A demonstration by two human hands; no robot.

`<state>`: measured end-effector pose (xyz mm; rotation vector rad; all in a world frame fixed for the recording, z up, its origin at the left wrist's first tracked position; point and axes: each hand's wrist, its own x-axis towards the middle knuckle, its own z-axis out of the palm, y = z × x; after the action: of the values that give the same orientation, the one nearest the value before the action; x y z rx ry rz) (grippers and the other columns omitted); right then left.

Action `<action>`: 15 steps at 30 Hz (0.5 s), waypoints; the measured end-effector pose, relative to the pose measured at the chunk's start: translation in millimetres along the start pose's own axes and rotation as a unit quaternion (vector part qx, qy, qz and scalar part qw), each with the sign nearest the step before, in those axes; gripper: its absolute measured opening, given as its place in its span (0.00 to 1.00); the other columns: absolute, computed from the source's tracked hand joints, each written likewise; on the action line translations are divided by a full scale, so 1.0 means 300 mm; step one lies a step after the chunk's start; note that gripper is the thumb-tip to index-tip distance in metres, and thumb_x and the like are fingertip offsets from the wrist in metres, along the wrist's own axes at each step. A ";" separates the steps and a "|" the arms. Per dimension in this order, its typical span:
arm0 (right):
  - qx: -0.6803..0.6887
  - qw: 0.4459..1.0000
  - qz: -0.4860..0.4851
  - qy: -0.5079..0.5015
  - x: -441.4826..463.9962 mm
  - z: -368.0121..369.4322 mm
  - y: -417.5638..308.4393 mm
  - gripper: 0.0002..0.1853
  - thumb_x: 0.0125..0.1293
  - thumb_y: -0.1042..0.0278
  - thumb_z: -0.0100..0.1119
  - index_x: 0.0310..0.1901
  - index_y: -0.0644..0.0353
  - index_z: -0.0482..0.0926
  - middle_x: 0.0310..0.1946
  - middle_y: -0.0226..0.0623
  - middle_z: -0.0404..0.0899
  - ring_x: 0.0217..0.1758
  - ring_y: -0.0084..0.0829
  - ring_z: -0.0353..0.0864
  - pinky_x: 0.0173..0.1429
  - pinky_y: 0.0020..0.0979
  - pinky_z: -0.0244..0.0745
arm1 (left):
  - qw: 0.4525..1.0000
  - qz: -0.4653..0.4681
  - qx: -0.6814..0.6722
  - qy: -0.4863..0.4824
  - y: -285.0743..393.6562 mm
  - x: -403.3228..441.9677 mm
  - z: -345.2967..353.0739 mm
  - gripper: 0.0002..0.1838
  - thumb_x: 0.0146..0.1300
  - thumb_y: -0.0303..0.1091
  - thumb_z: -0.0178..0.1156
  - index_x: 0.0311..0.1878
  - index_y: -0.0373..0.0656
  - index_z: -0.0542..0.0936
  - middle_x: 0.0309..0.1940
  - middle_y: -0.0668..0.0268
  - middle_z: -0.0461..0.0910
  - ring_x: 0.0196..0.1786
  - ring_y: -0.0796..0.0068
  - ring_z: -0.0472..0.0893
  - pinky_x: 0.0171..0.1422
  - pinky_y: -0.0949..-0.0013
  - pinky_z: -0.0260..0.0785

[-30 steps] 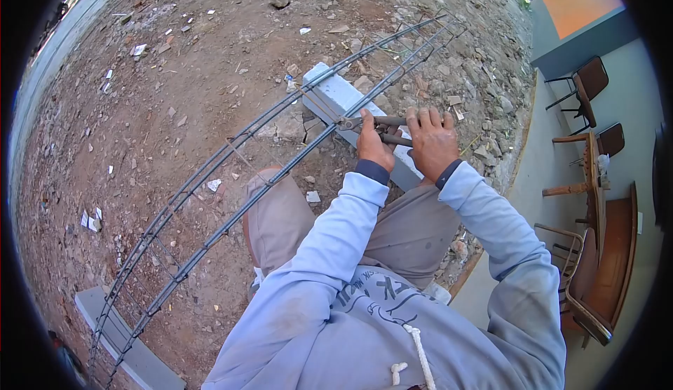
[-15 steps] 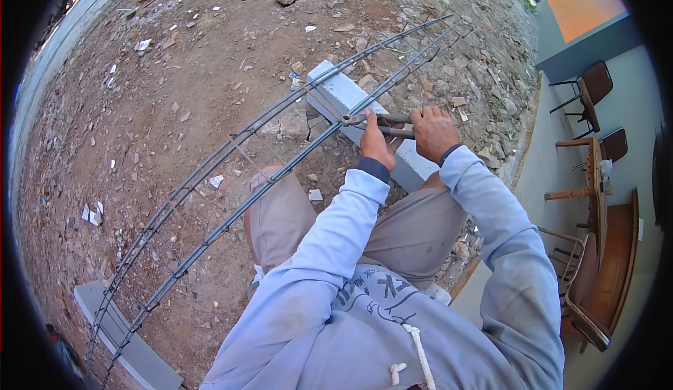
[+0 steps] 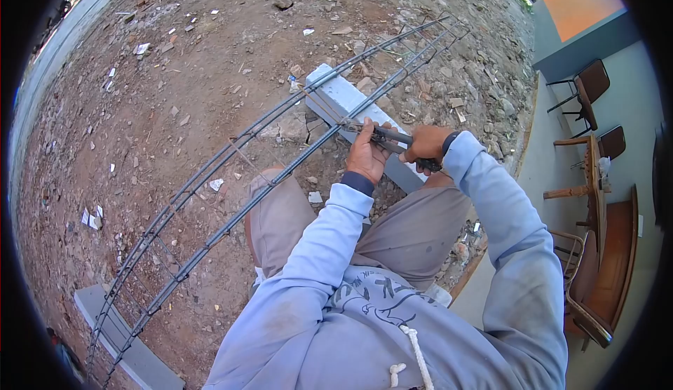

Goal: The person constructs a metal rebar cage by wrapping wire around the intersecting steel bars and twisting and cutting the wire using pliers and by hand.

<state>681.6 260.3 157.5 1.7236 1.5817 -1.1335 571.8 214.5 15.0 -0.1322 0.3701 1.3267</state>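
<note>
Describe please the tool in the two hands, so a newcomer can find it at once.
Start at the long metal frame, where it crosses the white-topped block. There the left hand and right hand hold the tool, its head at the frame's nearer side. Its dark handles are clearly thicker than the frame's thin bars.

Dark letters (image 3: pixel 385 290) including K on sweatshirt (image 3: pixel 336 355), rest unclear

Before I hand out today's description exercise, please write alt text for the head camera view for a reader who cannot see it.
A person's left hand and right hand hold a long-handled tool against a long metal-bar cage. The cage lies across a pale block and a grey block on rubble-strewn ground, with brown chairs at right.
</note>
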 end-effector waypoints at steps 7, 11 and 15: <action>-0.408 0.776 -0.117 0.467 -0.079 0.178 0.031 0.38 0.47 0.56 0.69 0.59 0.64 0.66 0.45 0.44 0.76 0.52 0.40 0.75 0.57 0.45 0.66 | 0.992 -0.011 0.010 0.125 -0.025 0.068 0.026 0.20 0.63 0.52 0.58 0.44 0.44 0.72 0.39 0.64 0.77 0.45 0.64 0.78 0.52 0.55 0.72; -0.418 0.709 -0.107 0.557 -0.002 0.202 0.072 0.28 0.54 0.66 0.56 0.58 0.65 0.66 0.48 0.45 0.72 0.55 0.43 0.69 0.62 0.49 0.57 | 0.988 -0.006 -0.003 0.151 -0.021 0.077 0.062 0.20 0.63 0.51 0.58 0.44 0.44 0.72 0.38 0.64 0.75 0.45 0.63 0.78 0.53 0.54 0.73; -0.431 0.708 -0.103 0.550 0.039 0.170 0.054 0.26 0.55 0.67 0.53 0.56 0.67 0.67 0.45 0.45 0.72 0.51 0.42 0.70 0.60 0.47 0.59 | 0.987 -0.005 -0.004 0.158 -0.020 0.075 0.084 0.20 0.63 0.51 0.58 0.45 0.43 0.71 0.39 0.62 0.74 0.45 0.62 0.78 0.53 0.54 0.74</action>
<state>685.5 221.1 119.3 1.5019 2.3925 0.8250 586.7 241.3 30.2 -0.3522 0.6308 1.2978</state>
